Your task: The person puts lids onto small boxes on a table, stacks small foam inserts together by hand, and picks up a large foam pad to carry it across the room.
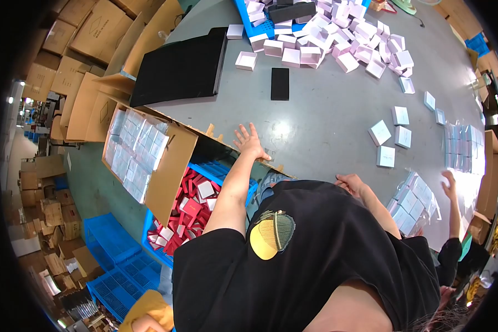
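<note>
While a black slab [280,84] lies flat on the grey counter [326,105], the left hand [250,144] is below it and slightly left, at the counter's edge, fingers fanned apart; whether the palm presses on the surface I cannot tell. The right hand [349,184] is well below the slab and to its right, close to the person's body, its fingers partly curled; whether they close on anything I cannot tell.

To the right of the slab and lower, loose pale boxes [386,156] sit near the right hand, with a film-wrapped bundle [409,205] farther down. Beyond that bundle, at the far right of the slab, is another person's hand [450,185].

Above the slab, white trays [337,41] heap up around a blue basket [239,11]. A large black panel [180,69] lies left of the slab. Lower left of it stand an open carton [171,180] of wrapped packs [133,149] and a blue crate [149,227] of red boxes [191,210].
</note>
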Motion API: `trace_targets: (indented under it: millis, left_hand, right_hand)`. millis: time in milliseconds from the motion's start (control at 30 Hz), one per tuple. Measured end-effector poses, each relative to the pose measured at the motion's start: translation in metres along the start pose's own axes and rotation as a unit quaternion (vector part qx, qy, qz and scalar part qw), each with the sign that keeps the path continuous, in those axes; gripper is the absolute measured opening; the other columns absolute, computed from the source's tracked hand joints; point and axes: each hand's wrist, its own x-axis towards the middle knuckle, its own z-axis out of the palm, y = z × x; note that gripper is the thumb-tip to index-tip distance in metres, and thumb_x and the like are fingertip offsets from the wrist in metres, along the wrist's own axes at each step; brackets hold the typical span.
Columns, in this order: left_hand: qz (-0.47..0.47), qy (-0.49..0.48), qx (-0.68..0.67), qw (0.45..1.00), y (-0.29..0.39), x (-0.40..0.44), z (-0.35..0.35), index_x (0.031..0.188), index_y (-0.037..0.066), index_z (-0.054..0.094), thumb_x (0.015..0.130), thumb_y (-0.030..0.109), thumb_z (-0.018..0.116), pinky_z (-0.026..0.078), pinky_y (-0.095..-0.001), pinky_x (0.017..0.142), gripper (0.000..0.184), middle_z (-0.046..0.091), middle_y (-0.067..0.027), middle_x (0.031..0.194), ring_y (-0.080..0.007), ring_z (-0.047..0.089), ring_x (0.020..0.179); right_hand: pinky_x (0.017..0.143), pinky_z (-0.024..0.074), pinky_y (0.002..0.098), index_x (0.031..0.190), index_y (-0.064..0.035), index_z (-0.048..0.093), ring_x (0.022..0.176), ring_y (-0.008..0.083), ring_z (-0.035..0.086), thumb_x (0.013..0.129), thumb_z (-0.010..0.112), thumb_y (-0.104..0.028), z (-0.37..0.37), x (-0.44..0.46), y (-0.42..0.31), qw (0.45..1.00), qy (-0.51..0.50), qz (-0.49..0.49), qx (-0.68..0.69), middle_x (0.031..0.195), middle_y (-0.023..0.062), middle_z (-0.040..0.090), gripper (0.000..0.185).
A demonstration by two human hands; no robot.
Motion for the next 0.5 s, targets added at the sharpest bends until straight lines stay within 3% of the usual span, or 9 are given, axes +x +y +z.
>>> trace_targets:
  millis: [500]
  left_hand:
    - [-0.005,-0.002,0.002,1.0,0.0005,0.0009,0.0006,0.153,0.018,-0.012,0.045,0.044,0.096,0.01,-0.0568,0.117,0.155,-0.013,-0.0222,0.158,-0.0408,-0.008,0.146]
  right_hand:
    - [0.043,0.0479,0.0247,0.088,0.0,0.067,0.049,0.0147,0.062,0.094,0.062,-0.033,-0.001,0.0009,0.0016,1.0,-0.004,0.0,0.005,0.065,0.009,0.067,0.034]
